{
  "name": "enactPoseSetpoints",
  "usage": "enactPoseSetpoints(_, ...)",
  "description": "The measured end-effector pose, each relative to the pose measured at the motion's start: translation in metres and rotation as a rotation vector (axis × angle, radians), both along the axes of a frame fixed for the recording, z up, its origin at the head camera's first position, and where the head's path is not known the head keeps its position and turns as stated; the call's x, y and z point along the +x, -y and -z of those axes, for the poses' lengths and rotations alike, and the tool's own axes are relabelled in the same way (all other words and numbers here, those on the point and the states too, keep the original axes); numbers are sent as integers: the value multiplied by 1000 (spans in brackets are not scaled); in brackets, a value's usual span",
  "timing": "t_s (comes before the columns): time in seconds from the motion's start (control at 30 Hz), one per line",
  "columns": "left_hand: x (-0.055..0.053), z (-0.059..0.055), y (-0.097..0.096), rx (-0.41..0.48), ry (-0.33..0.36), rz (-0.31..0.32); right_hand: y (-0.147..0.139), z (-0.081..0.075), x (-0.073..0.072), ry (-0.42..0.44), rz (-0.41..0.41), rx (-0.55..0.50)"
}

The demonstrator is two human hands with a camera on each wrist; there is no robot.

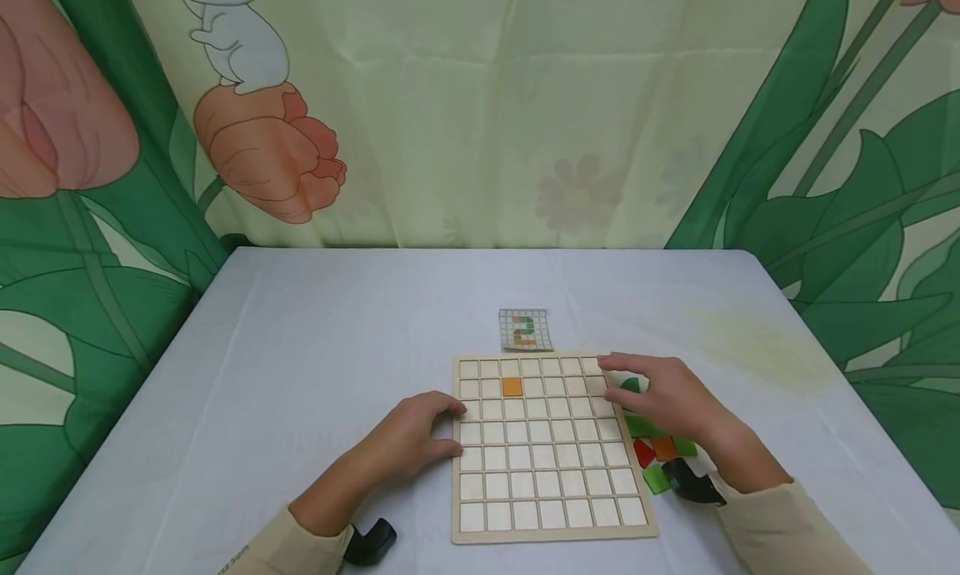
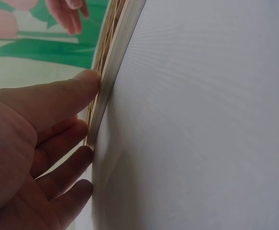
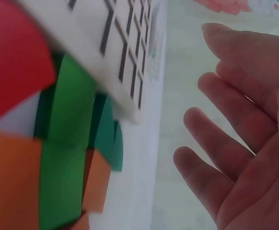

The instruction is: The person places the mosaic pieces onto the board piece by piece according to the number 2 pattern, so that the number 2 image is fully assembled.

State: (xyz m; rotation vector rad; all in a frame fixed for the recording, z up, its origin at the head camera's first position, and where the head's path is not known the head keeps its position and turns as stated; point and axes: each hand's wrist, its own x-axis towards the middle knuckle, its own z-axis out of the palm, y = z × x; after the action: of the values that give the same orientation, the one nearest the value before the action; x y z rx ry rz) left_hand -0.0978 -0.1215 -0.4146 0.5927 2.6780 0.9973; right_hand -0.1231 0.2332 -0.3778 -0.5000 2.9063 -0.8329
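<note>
A pale wooden grid board (image 1: pixel 555 537) lies on the table, with one orange square tile (image 1: pixel 512 387) in a cell of its second row from the back. My left hand (image 1: pixel 412 433) rests against the board's left edge, thumb and fingers spread along it. In the left wrist view, the fingertips sit right at the board's side (image 2: pixel 113 72). Over the board's back right corner is my right hand (image 1: pixel 675 392), its fingers loosely bent and holding nothing. Below that hand, coloured pieces lie beside the board: a red one (image 1: pixel 643 452), an orange one (image 1: pixel 663 448) and several green ones (image 1: pixel 656 478).
Behind the board lies a small card (image 1: pixel 525 329) printed with a grid and a green and orange figure. A white cloth covers the table (image 1: pixel 337 325). A printed curtain (image 1: pixel 450 142) hangs along its back edge. Black devices (image 1: pixel 371 543) are on both wrists.
</note>
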Motion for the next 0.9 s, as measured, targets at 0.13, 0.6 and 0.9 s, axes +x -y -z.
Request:
enactPoseSetpoints(0.13,0,1,0,0,-2,3,-14,3,1,27,21,14)
enactPoseSetpoints(0.6,-2,1,-2,-34,-4,-4,-49,23,3,135,130,124)
enactPoseSetpoints(0.9,0,0,-2,-36,10,-7,-53,28,2,105,111,151)
